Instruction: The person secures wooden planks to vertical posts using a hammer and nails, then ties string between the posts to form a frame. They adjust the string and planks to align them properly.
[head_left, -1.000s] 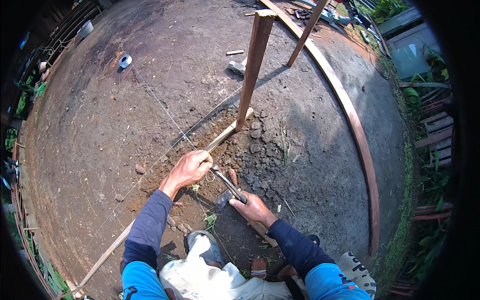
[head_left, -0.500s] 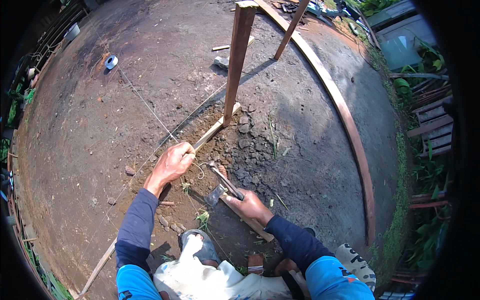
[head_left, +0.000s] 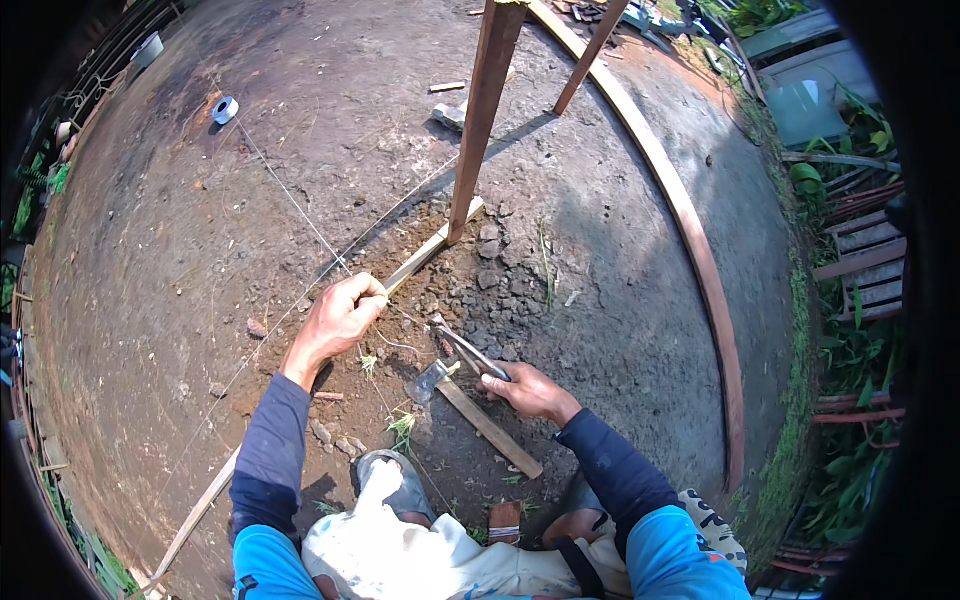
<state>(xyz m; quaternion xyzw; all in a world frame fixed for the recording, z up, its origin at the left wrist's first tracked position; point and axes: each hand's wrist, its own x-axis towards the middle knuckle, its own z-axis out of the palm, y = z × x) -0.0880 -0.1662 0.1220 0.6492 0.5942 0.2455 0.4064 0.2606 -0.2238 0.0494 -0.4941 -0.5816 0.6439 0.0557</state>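
Pinching left hand [head_left: 335,320]: thumb and fingertips closed together on a thin cord [head_left: 402,346], which curls out of the grip toward the right.
Right hand [head_left: 540,393]: wrapped around the handles of the metal pincers [head_left: 468,352], well apart from the left hand.
Pincers: head pointing up and left, toward the left hand; whether the jaws bite the cord cannot be told.
Hatchet [head_left: 428,382]: lying on the soil below the pincers, blade to the left, wooden handle slanting down to the right.
Pale batten [head_left: 420,260]: running up and right from beside the left fingertips to the foot of the post.
Brown post [head_left: 484,120]: standing upright, with broken clods [head_left: 497,262] of dark earth just right of its foot.
Taut string [head_left: 290,195]: stretching from near the left hand toward a white roll [head_left: 224,110] on the ground.
Second post [head_left: 590,55]: standing farther off, near the long plank.
Long plank [head_left: 684,205]: lying on the right, its bend following the fisheye view.
White bucket [head_left: 148,50]: at the far left edge of the yard.
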